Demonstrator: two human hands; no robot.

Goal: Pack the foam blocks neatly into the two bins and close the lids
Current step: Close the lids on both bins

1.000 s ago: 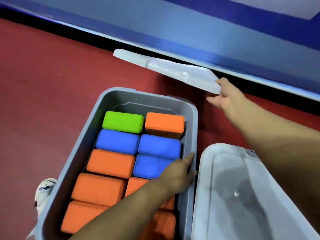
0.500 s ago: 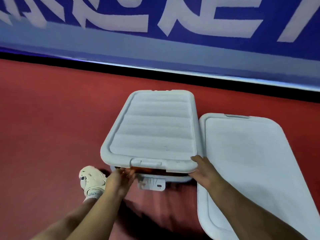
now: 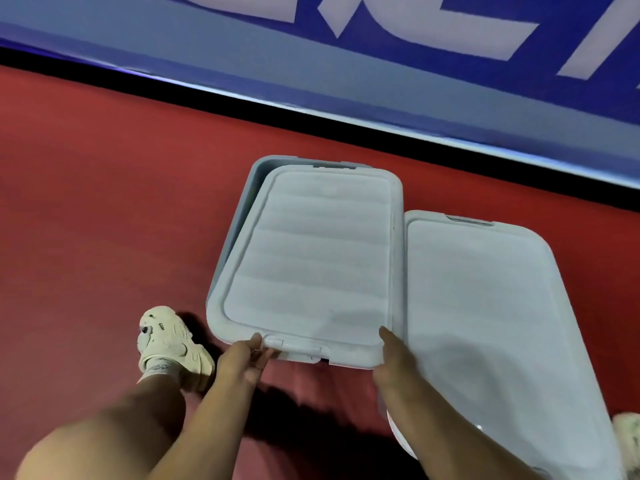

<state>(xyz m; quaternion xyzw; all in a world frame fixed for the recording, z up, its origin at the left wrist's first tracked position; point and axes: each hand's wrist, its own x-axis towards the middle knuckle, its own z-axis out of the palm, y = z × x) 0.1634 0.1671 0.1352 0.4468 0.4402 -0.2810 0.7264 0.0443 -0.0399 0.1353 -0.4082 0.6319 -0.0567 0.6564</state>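
Two grey bins stand side by side on the red floor. The left bin [image 3: 242, 216] carries a ribbed white lid [image 3: 311, 258] lying slightly askew, so a strip of the bin's left wall still shows. My left hand [image 3: 242, 363] grips the lid's near edge beside its latch [image 3: 294, 348]. My right hand [image 3: 389, 355] holds the lid's near right corner. The right bin's lid [image 3: 485, 306] lies flat on it. The foam blocks are hidden under the lids.
My left foot in a cream shoe [image 3: 169, 344] rests on the floor just left of the bin. Another shoe [image 3: 628, 431] shows at the right edge. A blue wall banner [image 3: 346, 64] with a black base strip runs behind the bins.
The lid went from held up behind the open left bin to lying over it, hiding the blocks. Both hands came to its near edge, and the lid has settled lower.
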